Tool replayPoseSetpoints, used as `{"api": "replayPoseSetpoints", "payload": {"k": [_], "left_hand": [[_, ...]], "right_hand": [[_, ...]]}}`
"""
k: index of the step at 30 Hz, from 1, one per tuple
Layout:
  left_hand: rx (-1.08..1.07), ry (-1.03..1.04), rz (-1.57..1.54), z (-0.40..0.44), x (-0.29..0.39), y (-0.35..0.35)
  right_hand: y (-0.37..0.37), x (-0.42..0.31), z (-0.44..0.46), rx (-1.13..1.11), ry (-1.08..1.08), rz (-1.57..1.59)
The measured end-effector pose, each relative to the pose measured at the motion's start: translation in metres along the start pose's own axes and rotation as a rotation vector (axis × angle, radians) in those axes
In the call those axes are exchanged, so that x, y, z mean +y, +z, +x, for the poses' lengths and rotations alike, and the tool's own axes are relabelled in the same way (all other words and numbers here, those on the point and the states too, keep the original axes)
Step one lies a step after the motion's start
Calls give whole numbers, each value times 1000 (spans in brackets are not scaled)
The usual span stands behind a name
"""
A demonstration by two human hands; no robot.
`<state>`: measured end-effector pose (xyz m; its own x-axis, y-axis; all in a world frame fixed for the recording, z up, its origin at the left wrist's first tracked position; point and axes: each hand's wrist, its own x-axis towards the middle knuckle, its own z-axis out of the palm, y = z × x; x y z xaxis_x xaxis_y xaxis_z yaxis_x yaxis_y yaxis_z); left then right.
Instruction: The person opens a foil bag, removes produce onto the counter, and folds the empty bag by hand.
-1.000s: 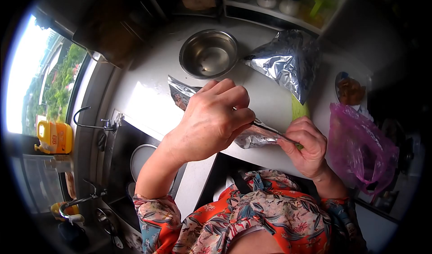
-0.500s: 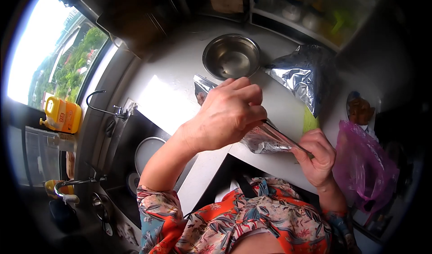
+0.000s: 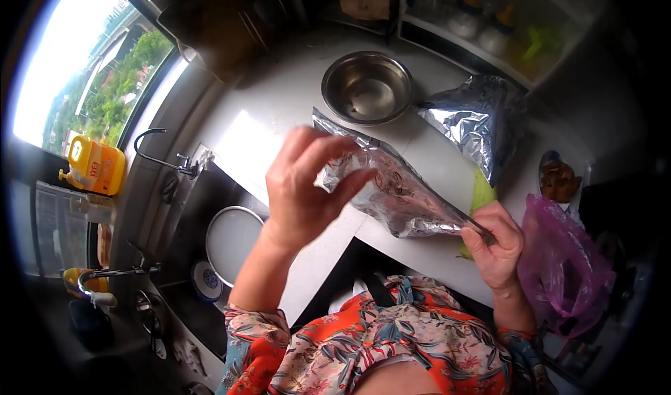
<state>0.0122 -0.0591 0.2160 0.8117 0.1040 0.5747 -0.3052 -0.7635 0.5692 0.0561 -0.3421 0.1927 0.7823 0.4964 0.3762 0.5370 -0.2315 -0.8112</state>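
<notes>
A silver foil pouch [image 3: 398,196] with a see-through front slants over the white counter; dark, stringy contents show through it but cannot be made out. My right hand [image 3: 495,245] pinches its right end between thumb and fingers. At its other end, my left hand [image 3: 304,185] is raised over the pouch, fingers curved and apart, holding nothing. Just beyond the pouch stands a steel bowl [image 3: 367,91] with a little dark matter at the bottom. A second foil bag [image 3: 468,119] lies to its right. Something long and pale green [image 3: 482,192] lies partly behind my right hand.
A purple plastic bag [image 3: 566,269] is at the right, below a dish with brown pieces [image 3: 559,178]. Left are the sink with a round white lid or tray [image 3: 234,245], a faucet [image 3: 185,163] and a yellow jug [image 3: 98,166]. Bottles [image 3: 468,21] stand on a shelf behind.
My left hand has let go of the pouch's upper edge and moved left, its fingers opening. More of the pouch shows now. My right hand keeps its pinch in about the same place.
</notes>
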Motion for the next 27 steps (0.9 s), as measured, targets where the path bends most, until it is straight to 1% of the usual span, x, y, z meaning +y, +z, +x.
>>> {"api": "replayPoseSetpoints", "payload": {"k": [1, 2, 3, 5, 6, 7, 9, 11, 12, 15, 16, 19, 20, 25, 27], "left_hand": [[-8, -107, -114, -16, 5, 12], [-3, -97, -142, -26, 9, 27], [5, -90, -172, -33, 14, 39], [57, -88, -127, -37, 18, 48], [80, -99, -118, -38, 19, 49], [106, -110, -109, -39, 21, 51], [91, -116, -110, -40, 19, 58], [73, -121, -70, -38, 20, 63], [77, -119, -3, -38, 21, 65], [101, -157, 7, -43, 23, 74], [102, -163, 2, -45, 25, 76], [122, -144, 17, -47, 25, 78], [132, -138, 14, -48, 24, 79], [176, -144, -42, -45, 28, 82], [144, -165, -72, -45, 30, 79]], "right_hand": [[-2, 2, -1, -34, 18, 34], [-4, 3, -2, -69, 39, 67], [-5, 4, 0, -160, 17, 192], [-9, 10, 12, -346, -26, 441], [-12, 26, 19, -526, -22, 724], [-7, 38, 28, -510, 156, 864], [5, 58, 46, -457, 514, 1129], [38, 56, 63, -452, 405, 677], [40, 52, 67, -509, 380, 664], [49, 37, 60, -516, 226, 666], [54, 40, 54, -478, 239, 628], [50, 41, 55, -489, 88, 441], [52, 36, 53, -439, 124, 486], [53, 40, 52, -333, 116, 435], [51, 39, 53, -304, 102, 398]]}}
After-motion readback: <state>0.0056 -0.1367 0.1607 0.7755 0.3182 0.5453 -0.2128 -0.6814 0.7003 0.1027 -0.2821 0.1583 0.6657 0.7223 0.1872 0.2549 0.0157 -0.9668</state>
